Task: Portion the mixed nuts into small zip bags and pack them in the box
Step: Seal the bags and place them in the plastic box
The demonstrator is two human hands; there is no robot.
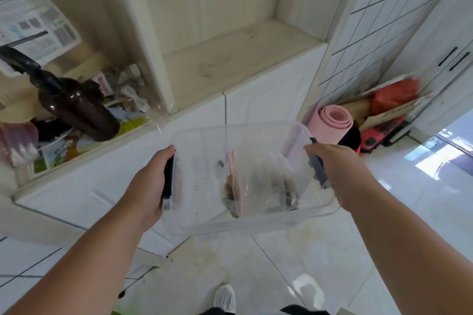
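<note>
I hold the box [256,222], a clear plastic tub, in the air in front of me, above the tiled floor [320,250] and just short of the white cabinet [256,100]. My left hand [151,181] grips the left end, fingers curled round the black latch [168,176] there. My right hand [330,169] grips the right end in the same way, at its own dark latch. The box is tilted slightly, its near rim lower.

Inside the box lie zip bags [231,186] with red seal lines; one holds a dark brown portion of nuts. Motion blur prevents a count of the bags or a reading of further contents.

To the left, on the cabinet top, a dark brown pump bottle [76,107] leans among loose clutter. To the right, a rolled pink mat [332,120] stands on the floor against the tiled wall.
</note>
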